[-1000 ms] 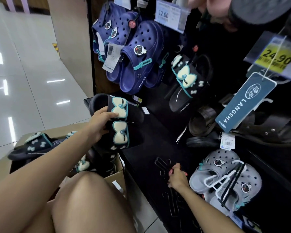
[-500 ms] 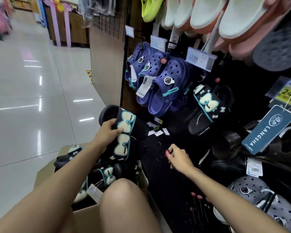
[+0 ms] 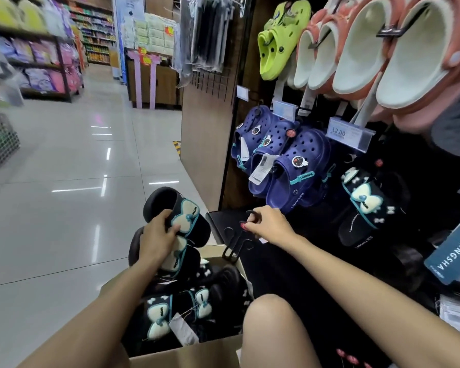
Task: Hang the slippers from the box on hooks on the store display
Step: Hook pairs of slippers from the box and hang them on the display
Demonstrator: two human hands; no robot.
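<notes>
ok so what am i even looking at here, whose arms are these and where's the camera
There is no machine here. The camera is worn on a person's head and looks forward and down, so the two bare arms are that person's own, in a shop aisle. The left hand grips a pair of black slippers with pale bows, held above an open cardboard box that has more of the same slippers inside. The right hand pinches a black plastic hanger by its hook. Ahead is the store display, where navy clogs, a matching bow pair, and lime and pink clogs already hang.
</notes>
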